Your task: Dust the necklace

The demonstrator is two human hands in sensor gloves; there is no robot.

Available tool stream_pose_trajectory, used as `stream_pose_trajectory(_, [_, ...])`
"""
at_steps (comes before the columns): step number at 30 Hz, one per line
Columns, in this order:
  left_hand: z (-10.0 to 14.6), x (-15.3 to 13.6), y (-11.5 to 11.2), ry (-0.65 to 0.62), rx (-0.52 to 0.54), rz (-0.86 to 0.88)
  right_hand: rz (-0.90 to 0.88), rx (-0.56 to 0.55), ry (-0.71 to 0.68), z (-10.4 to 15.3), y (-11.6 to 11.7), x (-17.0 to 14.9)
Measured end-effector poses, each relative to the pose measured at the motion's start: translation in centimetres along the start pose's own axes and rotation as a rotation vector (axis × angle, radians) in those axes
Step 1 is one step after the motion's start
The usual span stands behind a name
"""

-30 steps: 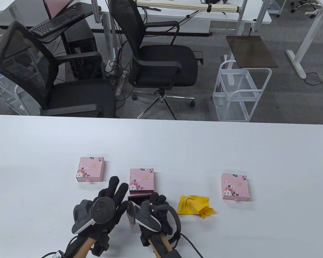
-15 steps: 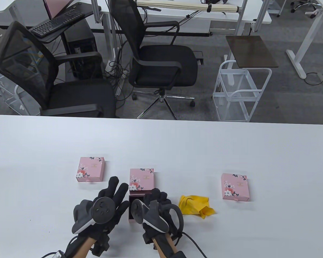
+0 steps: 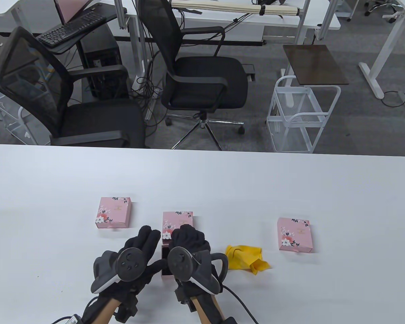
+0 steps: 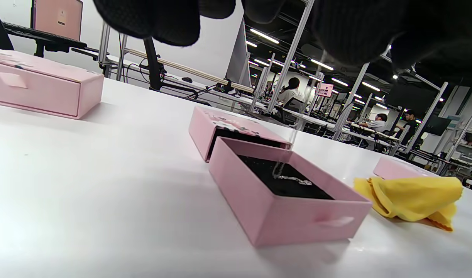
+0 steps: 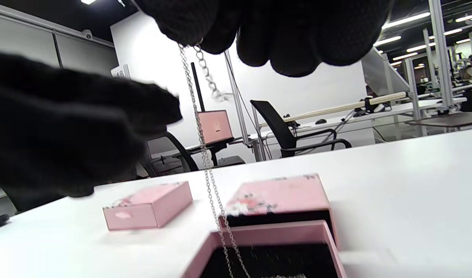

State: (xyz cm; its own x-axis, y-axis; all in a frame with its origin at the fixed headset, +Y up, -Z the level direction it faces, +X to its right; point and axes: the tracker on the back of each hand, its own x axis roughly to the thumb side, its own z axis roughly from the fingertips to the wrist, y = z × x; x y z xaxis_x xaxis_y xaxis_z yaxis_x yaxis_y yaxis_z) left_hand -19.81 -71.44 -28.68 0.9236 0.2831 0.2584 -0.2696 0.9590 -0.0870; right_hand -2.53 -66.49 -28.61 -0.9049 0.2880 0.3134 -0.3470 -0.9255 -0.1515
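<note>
My right hand (image 3: 189, 240) hovers over the pulled-out drawer (image 4: 286, 199), fingers (image 5: 259, 23) curled and pinching the necklace (image 5: 205, 154), a fine silver chain hanging taut down onto the black pad. My left hand (image 3: 138, 256) sits just beside the drawer, fingers straight and together. The pink floral box sleeve (image 3: 178, 224) lies behind; a crumpled yellow cloth (image 3: 244, 258) lies right.

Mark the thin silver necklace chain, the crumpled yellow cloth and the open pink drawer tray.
thin silver necklace chain (image 5: 203, 154): right wrist view, mid-length of the hanging strand.
crumpled yellow cloth (image 3: 243, 257): table view, centre of the fabric.
open pink drawer tray (image 4: 293, 222): left wrist view, front wall.
</note>
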Motion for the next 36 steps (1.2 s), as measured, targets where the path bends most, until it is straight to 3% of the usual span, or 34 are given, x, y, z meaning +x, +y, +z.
stream_pose_trajectory(9, [0.2, 0.0, 0.5, -0.014, 0.067, 0.128, -0.127, -0.107, -0.033, -1.1, -3.6, 0.8])
stream_pose_trajectory(15, [0.9, 1.0, 2.1, -0.035, 0.179, 0.245, -0.134, -0.165, -0.07, -0.6, -5.0, 0.7])
stream_pose_trajectory(20, [0.6, 1.5, 3.6, 0.048, 0.285, 0.329, -0.203, -0.212, -0.083, -0.4, -5.9, 0.6])
stream_pose_trajectory(28, [-1.1, 2.6, 5.7, -0.027, 0.193, 0.493, -0.206, -0.266, -0.071, 0.0, -7.4, -0.1])
stream_pose_trajectory(34, [-1.7, 2.7, 7.5, -0.132, -0.025, 0.543, -0.245, -0.256, 0.005, -0.3, -7.7, -2.3])
stream_pose_trajectory(36, [-1.7, 2.7, 7.9, -0.168, -0.029, 0.59, -0.254, -0.23, 0.02, -0.4, -7.4, -2.8])
